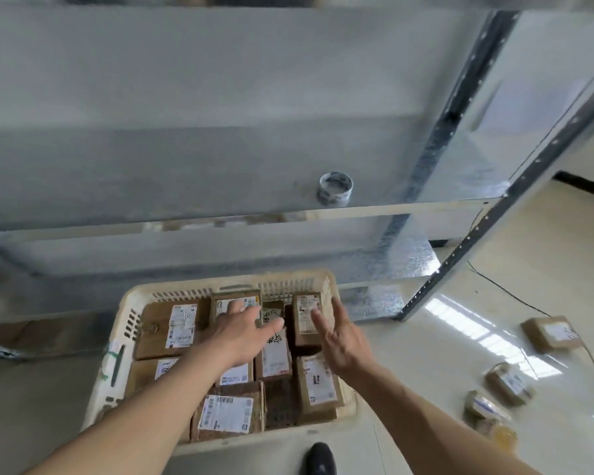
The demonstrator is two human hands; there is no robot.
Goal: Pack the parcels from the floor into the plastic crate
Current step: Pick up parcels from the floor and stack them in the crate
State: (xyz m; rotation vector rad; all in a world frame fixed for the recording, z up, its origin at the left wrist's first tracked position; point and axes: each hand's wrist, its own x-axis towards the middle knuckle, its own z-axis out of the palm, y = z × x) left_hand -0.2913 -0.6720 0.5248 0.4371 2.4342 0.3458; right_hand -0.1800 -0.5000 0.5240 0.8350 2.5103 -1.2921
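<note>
Below, both hands, left hand (242,325) and right hand (343,341), spread-fingered, empty; brown labelled parcels (167,325) fill cream slotted crate (117,358).

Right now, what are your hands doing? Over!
Both hands open: left hand, right hand, over crate. Crate nearly full. Parcels on floor remain at right. Nothing blocking.

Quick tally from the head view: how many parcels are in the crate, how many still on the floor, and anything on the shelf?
Parcels showing in the plastic crate: 8 (more may be hidden under the hands)
Parcels on the floor, right of the crate: 4, e.g., blurred
Tape roll on the metal shelf: 1
Total: 13
</note>
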